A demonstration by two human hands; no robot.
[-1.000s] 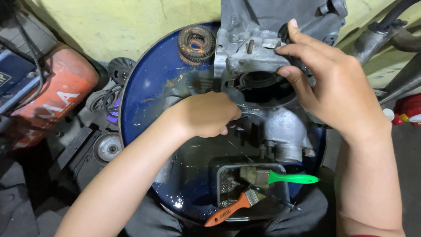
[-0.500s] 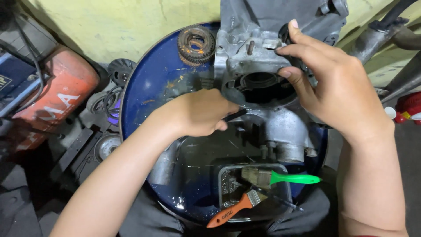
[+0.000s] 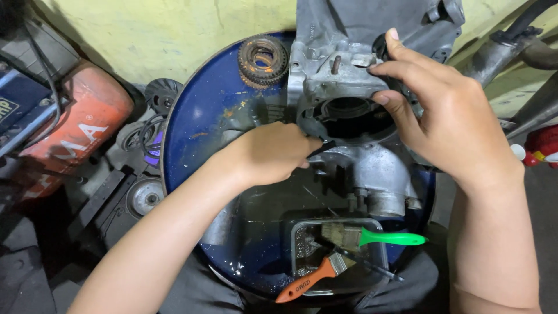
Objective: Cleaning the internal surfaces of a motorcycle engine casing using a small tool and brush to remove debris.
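Against a yellow wall, a blue drum serves as tabletop, with a red tank on the floor to its left and a worn gear on its far edge. The left hand has its fingers curled tight round a thin dark tool whose tip pokes toward the grey engine case standing at the drum's far right side. That cast metal looks heavy, stiff and oil-slick, best held by its thick rim, where the right hand pinches with spread fingers; two brushes lie in a tray nearer.
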